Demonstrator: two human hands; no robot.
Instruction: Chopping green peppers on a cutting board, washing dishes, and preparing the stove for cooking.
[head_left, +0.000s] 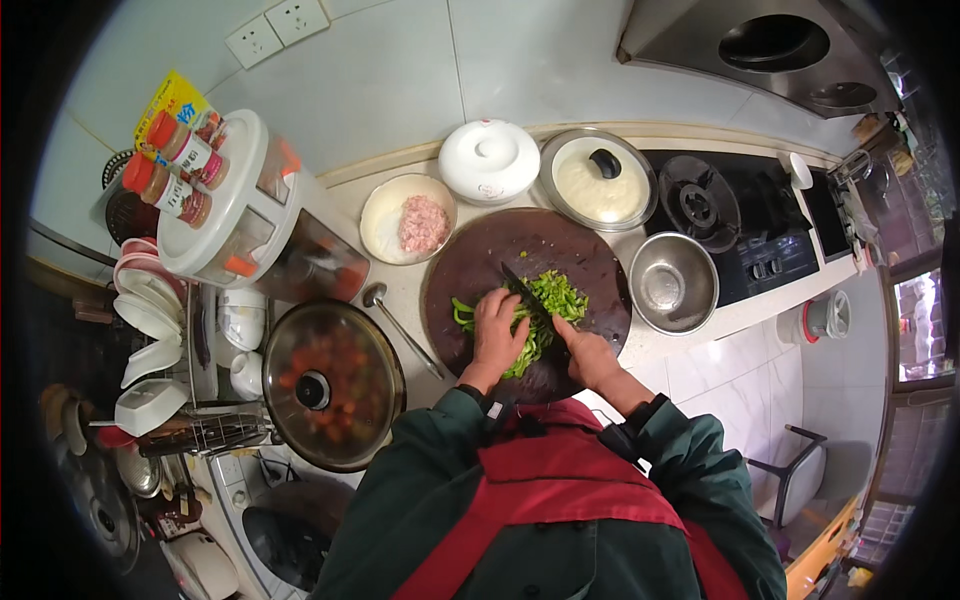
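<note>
A round dark cutting board (465, 247) lies on the counter in front of me. My right hand (590, 360) grips the handle of a kitchen knife (529, 291), whose dark blade points up and left over chopped green vegetable (556, 294). Beside the blade, my left hand (495, 334) presses on uncut green pieces (463, 313), fingers bent close together. More cut greens lie between the two hands, below the blade. Part of the pile is hidden under my left hand and the knife.
Around the board stand a bowl of minced meat (424, 225), a white lidded pot (489, 161), a glass-lidded bowl (600, 180), a steel bowl (673, 283), a ladle (405, 330) and a large glass-lidded pan (334, 375). A gas hob (772, 232) lies right.
</note>
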